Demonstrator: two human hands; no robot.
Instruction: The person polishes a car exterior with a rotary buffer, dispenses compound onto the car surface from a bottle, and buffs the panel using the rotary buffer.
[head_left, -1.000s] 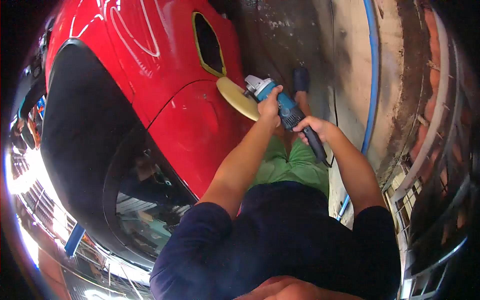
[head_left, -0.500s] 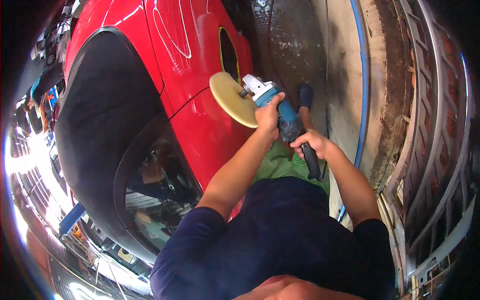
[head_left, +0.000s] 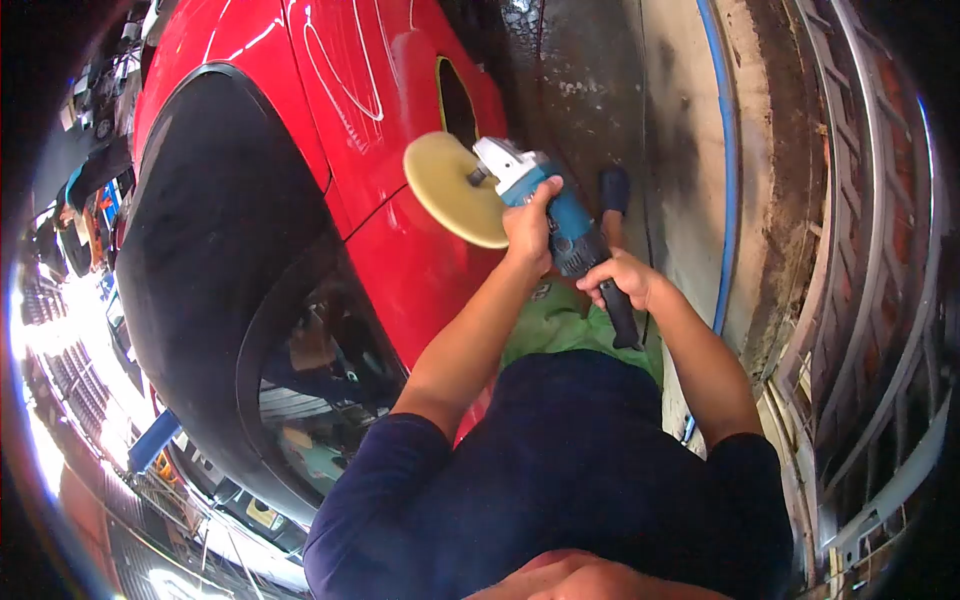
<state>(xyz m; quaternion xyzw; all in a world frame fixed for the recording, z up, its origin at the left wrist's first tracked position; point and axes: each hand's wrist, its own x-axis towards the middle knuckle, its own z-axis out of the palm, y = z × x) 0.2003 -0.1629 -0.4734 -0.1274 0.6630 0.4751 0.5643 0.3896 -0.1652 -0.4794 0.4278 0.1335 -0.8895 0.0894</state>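
Note:
A blue and black car polisher (head_left: 568, 215) with a silver head is held in both hands. My left hand (head_left: 528, 228) wraps round its body just behind the head, thumb on top. Further back, my right hand (head_left: 622, 280) grips the black rear handle. The round yellow foam pad (head_left: 450, 195) is tilted against the side panel of the red car (head_left: 420, 270). From this angle I cannot tell how much of the pad's face touches the paint. Just beyond the pad is a dark opening (head_left: 457, 100) in the panel, edged with yellow-green tape.
The car's black soft top (head_left: 200, 240) and side window (head_left: 325, 385) lie to the left. Wet concrete floor (head_left: 590, 90) stretches ahead. A blue pipe (head_left: 728, 170) runs along the wall on the right, beside metal grating (head_left: 865, 250). One dark shoe (head_left: 614, 190) stands below the polisher.
The polisher and its pad have shifted slightly left and up along the panel, with both hands still on it. The pad's tilt has changed a little.

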